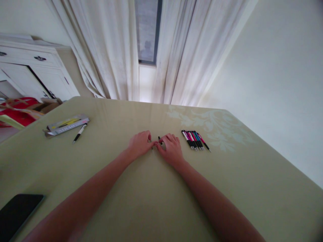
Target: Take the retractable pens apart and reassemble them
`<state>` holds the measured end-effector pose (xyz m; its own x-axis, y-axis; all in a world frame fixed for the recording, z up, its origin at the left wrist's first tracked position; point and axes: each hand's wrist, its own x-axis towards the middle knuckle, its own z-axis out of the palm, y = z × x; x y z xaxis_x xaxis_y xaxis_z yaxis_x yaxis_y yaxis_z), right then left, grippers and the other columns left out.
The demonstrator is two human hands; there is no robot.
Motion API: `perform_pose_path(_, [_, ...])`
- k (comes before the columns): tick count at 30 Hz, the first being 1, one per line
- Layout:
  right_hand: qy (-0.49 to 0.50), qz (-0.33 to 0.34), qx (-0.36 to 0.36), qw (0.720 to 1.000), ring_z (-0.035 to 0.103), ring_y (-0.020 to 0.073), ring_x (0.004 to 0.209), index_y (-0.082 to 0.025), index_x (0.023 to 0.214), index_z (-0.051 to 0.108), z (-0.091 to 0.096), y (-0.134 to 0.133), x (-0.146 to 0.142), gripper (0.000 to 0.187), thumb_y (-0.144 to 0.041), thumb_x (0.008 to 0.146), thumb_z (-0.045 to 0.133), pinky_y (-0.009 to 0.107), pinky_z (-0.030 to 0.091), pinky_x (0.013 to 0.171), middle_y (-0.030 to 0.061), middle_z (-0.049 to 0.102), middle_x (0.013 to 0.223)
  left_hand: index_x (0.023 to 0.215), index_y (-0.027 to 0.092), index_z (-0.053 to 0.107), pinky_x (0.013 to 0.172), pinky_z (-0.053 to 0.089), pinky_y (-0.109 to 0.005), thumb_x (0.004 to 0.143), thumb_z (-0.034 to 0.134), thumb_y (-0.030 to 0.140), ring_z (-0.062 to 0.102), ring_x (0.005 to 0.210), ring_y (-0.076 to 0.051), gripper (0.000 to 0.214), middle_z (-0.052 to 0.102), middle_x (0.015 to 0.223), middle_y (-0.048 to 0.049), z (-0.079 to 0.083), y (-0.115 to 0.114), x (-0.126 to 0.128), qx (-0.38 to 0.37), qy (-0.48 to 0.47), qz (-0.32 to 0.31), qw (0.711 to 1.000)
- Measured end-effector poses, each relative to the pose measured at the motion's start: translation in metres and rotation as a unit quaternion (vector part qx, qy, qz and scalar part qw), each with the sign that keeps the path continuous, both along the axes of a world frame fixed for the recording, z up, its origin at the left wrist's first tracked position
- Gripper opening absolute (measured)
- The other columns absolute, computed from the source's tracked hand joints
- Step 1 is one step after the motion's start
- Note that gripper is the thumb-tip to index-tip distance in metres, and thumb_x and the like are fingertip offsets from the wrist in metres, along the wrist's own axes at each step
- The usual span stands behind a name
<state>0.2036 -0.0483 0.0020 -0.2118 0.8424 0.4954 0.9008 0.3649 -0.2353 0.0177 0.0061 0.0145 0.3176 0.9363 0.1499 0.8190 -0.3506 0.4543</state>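
Note:
My left hand point(141, 142) and my right hand point(172, 148) meet over the middle of the table, thumbs and fingertips pressed together. A slim dark pen part point(159, 138) sticks up beside the curled fingers of my right hand. Between the fingers of my left hand is a thin, small piece, mostly hidden, so its kind is unclear. Just right of my right hand lies a row of several pens point(193, 140) with white, purple, pink, teal and blue barrels and black grips. The row's rightmost pen point(204, 142) is slanted away from the others.
At the left, an opened pen box point(67, 125) lies with a white-and-black pen point(80, 133) beside it. A dark phone or tablet point(20, 215) rests at the near left corner of the green table point(141, 208). Beyond stand a white cabinet point(37, 72) and curtains point(111, 50).

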Motion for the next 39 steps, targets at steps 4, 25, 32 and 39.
perform_pose_path(4, [-0.033,0.03,-0.017,0.999,0.055,0.0235,0.099,-0.022,0.097,0.069,-0.002,0.001,-0.001,0.013,-0.035,0.094,0.066,0.038,0.038,0.086,0.0071,0.064,0.103,0.085,0.019,0.065,0.072,0.046,-0.033,0.084,0.07,0.041,0.064,0.082,-0.025,0.022,0.07,0.089,-0.0107,-0.005,0.006,-0.005,0.0,0.025,-0.012,1.0])
perform_pose_path(25, [-0.025,0.029,-0.013,0.999,0.056,0.0235,0.098,-0.021,0.098,0.067,-0.002,0.005,-0.003,0.01,-0.025,0.1,0.058,0.036,0.039,0.085,0.0073,0.067,0.104,0.107,0.022,0.067,0.074,0.045,-0.03,0.083,0.048,0.012,0.063,0.08,-0.021,0.032,0.07,0.085,-0.005,0.032,0.013,-0.032,-0.09,-0.025,-0.19,0.977])
perform_pose_path(32, [0.026,0.027,0.001,0.999,0.058,0.0225,0.093,-0.021,0.098,0.065,0.0,0.005,-0.002,0.016,-0.028,0.104,0.052,0.035,0.039,0.085,0.006,0.07,0.096,0.113,0.023,0.07,0.076,0.047,-0.029,0.076,0.042,0.008,0.062,0.082,-0.02,0.049,0.067,0.088,-0.0044,0.044,0.007,-0.029,-0.113,-0.048,-0.266,0.956])
perform_pose_path(39, [0.023,0.031,0.007,0.999,0.057,0.0219,0.093,-0.021,0.099,0.065,0.0,0.003,-0.002,0.016,-0.029,0.104,0.052,0.034,0.038,0.086,0.006,0.069,0.096,0.109,0.022,0.072,0.073,0.048,-0.029,0.08,0.045,0.015,0.062,0.08,-0.02,0.04,0.07,0.089,-0.0059,0.048,0.009,-0.03,-0.124,-0.092,-0.247,0.957])
